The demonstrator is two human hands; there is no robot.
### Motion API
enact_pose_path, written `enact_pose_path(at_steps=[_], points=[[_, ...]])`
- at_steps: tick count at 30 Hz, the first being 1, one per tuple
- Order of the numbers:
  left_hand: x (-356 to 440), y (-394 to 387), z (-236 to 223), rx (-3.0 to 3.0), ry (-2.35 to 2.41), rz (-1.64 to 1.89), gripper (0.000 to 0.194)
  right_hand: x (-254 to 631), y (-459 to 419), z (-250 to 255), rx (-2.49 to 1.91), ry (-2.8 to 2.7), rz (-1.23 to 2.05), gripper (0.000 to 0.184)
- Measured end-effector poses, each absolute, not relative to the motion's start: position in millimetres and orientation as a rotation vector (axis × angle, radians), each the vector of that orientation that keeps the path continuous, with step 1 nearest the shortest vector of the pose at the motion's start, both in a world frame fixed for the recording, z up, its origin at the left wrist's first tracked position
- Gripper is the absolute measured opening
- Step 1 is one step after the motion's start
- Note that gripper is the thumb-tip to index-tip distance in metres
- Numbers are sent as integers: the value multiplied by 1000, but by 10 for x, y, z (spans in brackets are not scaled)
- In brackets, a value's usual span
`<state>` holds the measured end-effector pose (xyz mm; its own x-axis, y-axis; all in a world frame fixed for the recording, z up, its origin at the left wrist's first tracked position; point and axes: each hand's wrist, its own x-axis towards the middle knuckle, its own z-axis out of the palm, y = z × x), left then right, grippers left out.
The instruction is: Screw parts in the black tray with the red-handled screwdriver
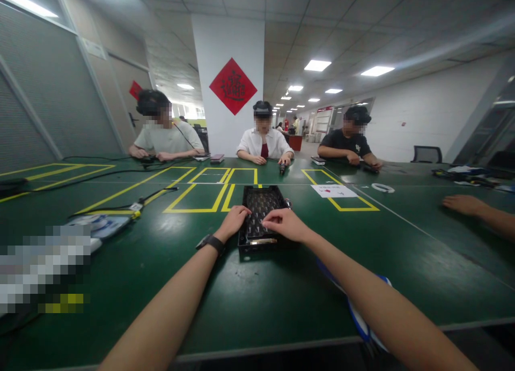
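A black, shallow open case (259,249) lies on the table straight in front of me. Inside it small shiny pieces sit in rows; their kind is too small to make out. My left hand (234,222), with a dark band at the wrist, rests across the case's left wall, fingers stretched over the rim. Over the right part of the case, my right hand (288,224) has thumb and forefinger pinched together. Whatever is between those fingertips, if anything, cannot be seen. A pale strip (263,242) shows at the case's near end.
Yellow tape outlines mark the green table (249,306). A white paper (333,191) and a white ring (382,188) lie to the right. Cables and a bag-like item (107,223) lie left. Several people sit around; another person's hand (464,203) rests at right.
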<state>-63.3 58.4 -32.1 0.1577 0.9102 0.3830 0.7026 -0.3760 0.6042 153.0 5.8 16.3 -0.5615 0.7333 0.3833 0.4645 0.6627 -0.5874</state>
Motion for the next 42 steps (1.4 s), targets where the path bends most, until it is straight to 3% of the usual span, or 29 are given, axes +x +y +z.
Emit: enact_pose_path(at_steps=[5, 9, 17, 30, 34, 42], points=[[-666, 549, -332, 2007, 1646, 1057, 31, 1947, 409, 86, -1599, -1886, 243, 16], [-665, 497, -377, 1913, 1768, 1157, 30, 2149, 610, -81, -1793, -1897, 531, 22], [-641, 482, -378, 1907, 1728, 1166, 30, 2082, 673, -134, -1650, -1680, 818, 26], [-517, 540, -392, 1887, 1689, 1213, 28, 1491, 485, 66, -903, -1466, 1066, 18], [-513, 548, -396, 1909, 1687, 1208, 27, 1464, 543, 37, -945, -1500, 1039, 12], [-537, 564, -408, 1959, 1668, 1176, 27, 1466, 521, 14, -1029, -1744, 711, 17]])
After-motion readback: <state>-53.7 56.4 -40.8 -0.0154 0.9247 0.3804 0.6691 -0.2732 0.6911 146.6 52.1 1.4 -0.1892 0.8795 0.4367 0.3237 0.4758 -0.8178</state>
